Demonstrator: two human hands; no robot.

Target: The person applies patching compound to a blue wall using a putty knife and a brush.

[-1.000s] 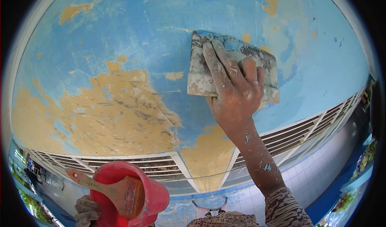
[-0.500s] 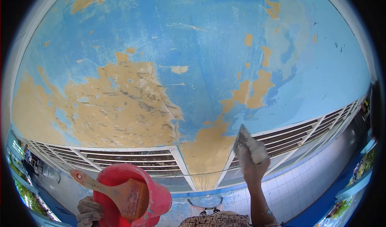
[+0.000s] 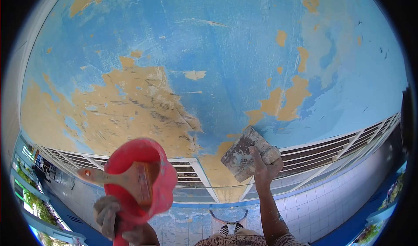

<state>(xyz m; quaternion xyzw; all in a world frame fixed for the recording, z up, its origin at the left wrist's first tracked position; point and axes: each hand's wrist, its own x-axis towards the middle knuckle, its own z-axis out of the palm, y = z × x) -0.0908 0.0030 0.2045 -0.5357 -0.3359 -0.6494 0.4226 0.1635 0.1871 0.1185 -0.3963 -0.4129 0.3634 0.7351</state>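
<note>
My left hand (image 3: 109, 220), coated in grey dust, is closed round the handle of a red plastic dipper (image 3: 169, 189). A wide paintbrush (image 3: 126, 181) lies across the dipper, its bristles inside and its wooden handle over the left rim. My right hand (image 3: 265, 167) grips a broad, flat scraper (image 3: 244, 152), its square face smeared with grey and white, my thumb pressed on that face. The scraper's upper corner overlaps the wall (image 3: 217, 93), where blue paint has come away in large tan patches (image 3: 130, 109).
Below the painted wall run white slatted windows (image 3: 322, 152) on both sides of a narrow tan pillar (image 3: 226, 176). White tiles (image 3: 300, 211) cover the lower wall. At the bottom, checkered shoes (image 3: 230, 229) stand by a curved metal rail (image 3: 217, 215). Plants (image 3: 37, 207) show at the left edge.
My right hand has turned the scraper from edge-on to its broad face and shifted slightly left. My left hand has raised and tilted the dipper, with the brush still in it.
</note>
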